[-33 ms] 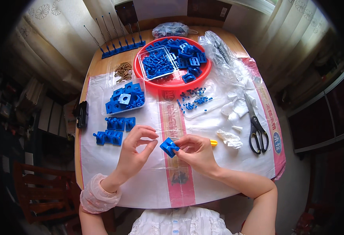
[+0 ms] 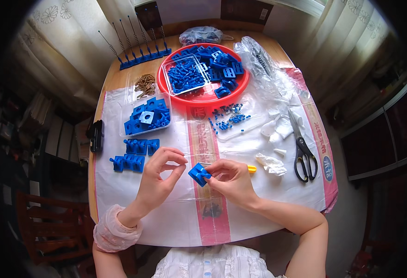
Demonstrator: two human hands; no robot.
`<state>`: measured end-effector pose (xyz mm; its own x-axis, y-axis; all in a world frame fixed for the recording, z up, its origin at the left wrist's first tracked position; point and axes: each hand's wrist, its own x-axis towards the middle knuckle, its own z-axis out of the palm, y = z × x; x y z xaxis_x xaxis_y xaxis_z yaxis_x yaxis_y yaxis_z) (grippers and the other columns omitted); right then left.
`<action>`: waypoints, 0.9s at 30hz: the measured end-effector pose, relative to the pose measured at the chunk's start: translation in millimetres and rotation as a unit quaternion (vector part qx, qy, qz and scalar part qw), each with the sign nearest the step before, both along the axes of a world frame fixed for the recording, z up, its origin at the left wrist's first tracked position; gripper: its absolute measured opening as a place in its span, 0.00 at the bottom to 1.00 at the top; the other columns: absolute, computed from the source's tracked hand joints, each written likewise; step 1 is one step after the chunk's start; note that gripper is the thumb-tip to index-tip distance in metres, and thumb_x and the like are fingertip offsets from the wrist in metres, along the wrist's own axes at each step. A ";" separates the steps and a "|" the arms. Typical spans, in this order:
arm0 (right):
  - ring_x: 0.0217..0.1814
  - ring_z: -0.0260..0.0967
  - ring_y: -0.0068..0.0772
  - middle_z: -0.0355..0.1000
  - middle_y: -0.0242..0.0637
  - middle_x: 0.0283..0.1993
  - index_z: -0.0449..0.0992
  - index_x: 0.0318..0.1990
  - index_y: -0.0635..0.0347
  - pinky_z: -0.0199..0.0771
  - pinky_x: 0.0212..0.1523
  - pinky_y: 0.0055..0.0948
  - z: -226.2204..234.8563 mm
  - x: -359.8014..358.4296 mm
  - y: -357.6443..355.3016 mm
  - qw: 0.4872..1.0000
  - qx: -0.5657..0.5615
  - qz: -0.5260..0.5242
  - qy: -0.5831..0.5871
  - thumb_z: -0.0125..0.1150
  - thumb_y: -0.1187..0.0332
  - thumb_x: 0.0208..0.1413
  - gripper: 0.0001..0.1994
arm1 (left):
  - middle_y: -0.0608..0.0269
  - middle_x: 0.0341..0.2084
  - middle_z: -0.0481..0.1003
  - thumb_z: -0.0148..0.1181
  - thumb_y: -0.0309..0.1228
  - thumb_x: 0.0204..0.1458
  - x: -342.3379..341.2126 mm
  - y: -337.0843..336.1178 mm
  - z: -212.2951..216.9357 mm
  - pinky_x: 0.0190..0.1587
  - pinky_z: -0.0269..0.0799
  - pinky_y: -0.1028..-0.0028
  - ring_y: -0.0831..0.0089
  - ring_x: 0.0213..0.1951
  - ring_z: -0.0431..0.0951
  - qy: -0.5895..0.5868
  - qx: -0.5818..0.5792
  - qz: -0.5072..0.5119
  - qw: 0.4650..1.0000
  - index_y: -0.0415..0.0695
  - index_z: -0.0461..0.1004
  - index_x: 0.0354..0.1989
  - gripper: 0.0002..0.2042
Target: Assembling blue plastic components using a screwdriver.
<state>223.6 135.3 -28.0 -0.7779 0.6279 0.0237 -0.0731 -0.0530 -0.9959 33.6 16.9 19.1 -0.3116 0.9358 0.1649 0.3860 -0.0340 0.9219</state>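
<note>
My right hand [image 2: 233, 180] is shut on a small blue plastic block [image 2: 198, 174] and holds it just above the plastic sheet near the table's front. My left hand [image 2: 159, 178] is close beside the block on its left. Its thumb and forefinger are curved and apart, with nothing visible between them. A short yellow piece [image 2: 251, 169] pokes out from behind my right hand's knuckles.
A red round tray [image 2: 199, 99] holds blue parts and a clear box of blue pins. A clear box of blue blocks [image 2: 145, 116], assembled blue pieces [image 2: 129, 162], loose blue pins [image 2: 229, 119], scissors [image 2: 304, 155], crumpled white wrappers [image 2: 270, 163], a black object [image 2: 96, 135] and a blue rack of rods [image 2: 141, 58] surround me.
</note>
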 end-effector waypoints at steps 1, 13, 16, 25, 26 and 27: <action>0.34 0.76 0.12 0.81 0.35 0.39 0.80 0.43 0.67 0.77 0.31 0.13 5.7 1.0 -0.3 1.000 -0.023 0.003 -0.009 0.66 0.79 0.54 0.09 | 0.63 0.42 0.74 0.62 0.17 0.56 2.6 5.3 9.6 0.47 0.77 0.77 0.76 0.47 0.77 0.003 0.001 0.009 1.000 0.38 0.77 0.38 0.04; 0.24 0.61 0.03 0.73 0.20 0.26 0.81 0.42 0.63 0.58 0.24 0.10 5.6 0.4 -1.3 0.997 0.010 -0.051 0.053 0.69 0.77 0.52 0.09 | 0.58 0.31 0.80 0.67 0.24 0.52 -14.8 115.4 3.1 0.37 0.79 0.70 0.62 0.33 0.82 0.367 0.076 -0.002 0.927 0.41 0.82 0.37 0.05; 0.25 0.62 0.03 0.72 0.20 0.26 0.81 0.41 0.63 0.58 0.25 0.10 3.3 0.5 0.7 0.997 0.013 -0.046 0.061 0.69 0.77 0.52 0.09 | 0.60 0.30 0.79 0.66 0.27 0.52 -12.8 138.8 -10.4 0.39 0.77 0.64 0.59 0.34 0.81 0.421 0.060 -0.013 0.905 0.43 0.83 0.34 0.04; 0.25 0.63 0.03 0.75 0.22 0.28 0.81 0.41 0.64 0.60 0.24 0.11 4.6 1.3 1.7 0.997 0.014 -0.041 0.056 0.69 0.77 0.51 0.09 | 0.60 0.30 0.79 0.64 0.25 0.49 -10.6 161.7 -25.8 0.41 0.77 0.63 0.60 0.38 0.81 0.529 0.018 -0.056 0.847 0.44 0.84 0.32 0.05; 0.25 0.63 0.03 0.75 0.22 0.28 0.81 0.41 0.64 0.60 0.24 0.11 4.3 1.2 1.7 0.997 0.013 -0.043 0.057 0.69 0.77 0.51 0.09 | 0.59 0.30 0.78 0.64 0.24 0.48 -9.7 162.4 -25.7 0.41 0.77 0.63 0.60 0.38 0.81 0.530 0.014 -0.059 0.846 0.44 0.84 0.32 0.05; 0.25 0.63 0.03 0.75 0.23 0.28 0.81 0.41 0.64 0.60 0.24 0.11 4.0 1.2 1.8 0.997 0.012 -0.044 0.057 0.69 0.77 0.51 0.09 | 0.59 0.30 0.78 0.63 0.24 0.48 -8.4 163.3 -25.2 0.41 0.77 0.63 0.60 0.38 0.81 0.530 0.010 -0.061 0.846 0.44 0.84 0.33 0.06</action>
<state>224.8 137.1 -24.0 -0.7115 0.6913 0.1255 -0.1901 -0.0174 -0.9816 25.2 180.3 -6.1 0.1201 0.9439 0.3077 0.9877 -0.1448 0.0587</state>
